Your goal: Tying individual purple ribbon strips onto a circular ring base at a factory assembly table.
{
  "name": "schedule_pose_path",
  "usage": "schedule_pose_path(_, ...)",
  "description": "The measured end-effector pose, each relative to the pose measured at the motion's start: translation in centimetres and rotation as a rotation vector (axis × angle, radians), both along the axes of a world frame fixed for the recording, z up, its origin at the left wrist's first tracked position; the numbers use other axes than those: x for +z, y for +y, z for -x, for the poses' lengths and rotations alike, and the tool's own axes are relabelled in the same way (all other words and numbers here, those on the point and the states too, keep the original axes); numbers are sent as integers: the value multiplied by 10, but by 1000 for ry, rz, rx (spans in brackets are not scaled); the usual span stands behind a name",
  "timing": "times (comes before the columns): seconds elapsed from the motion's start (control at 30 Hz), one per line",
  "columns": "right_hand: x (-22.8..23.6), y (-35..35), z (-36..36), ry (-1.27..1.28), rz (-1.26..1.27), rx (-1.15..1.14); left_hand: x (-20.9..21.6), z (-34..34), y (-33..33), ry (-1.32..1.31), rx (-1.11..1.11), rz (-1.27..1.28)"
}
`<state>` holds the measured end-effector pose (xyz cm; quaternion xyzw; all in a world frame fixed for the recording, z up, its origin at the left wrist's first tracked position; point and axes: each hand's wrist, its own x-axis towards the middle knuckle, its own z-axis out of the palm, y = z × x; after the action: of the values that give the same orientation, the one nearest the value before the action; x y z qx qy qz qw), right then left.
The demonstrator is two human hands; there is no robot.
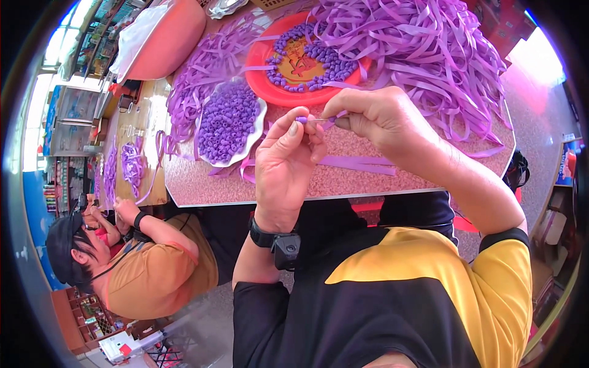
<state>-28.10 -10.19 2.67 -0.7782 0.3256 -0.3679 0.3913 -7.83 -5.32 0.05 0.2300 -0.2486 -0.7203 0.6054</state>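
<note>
Above the table (196,187)'s near edge, a purple bead (302,120) is pinched by the left hand (283,162) and a thin needle (319,119) by the right hand (388,116), with seemingly strung beads (331,56) gathered on the red plate (270,95) and a dishful of loose beads (227,122) left.

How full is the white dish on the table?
Well filled: in the white dish, purple beads hide the floor, and mostly its wavy rim shows. Their depth I can't tell.
</note>
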Motion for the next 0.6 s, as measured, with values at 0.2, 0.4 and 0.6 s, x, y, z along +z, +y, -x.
schedule_pose_path(0.2,1,2,0,-10,19,-3,3,7,4,-116,83,-10)
schedule_pose_path(0.4,-3,3,-3,8,123,-73,2,13,4,-216,94,27)
schedule_pose_path(0.6,14,3,3,56,155,-184,7,25,2,-253,110,-49)
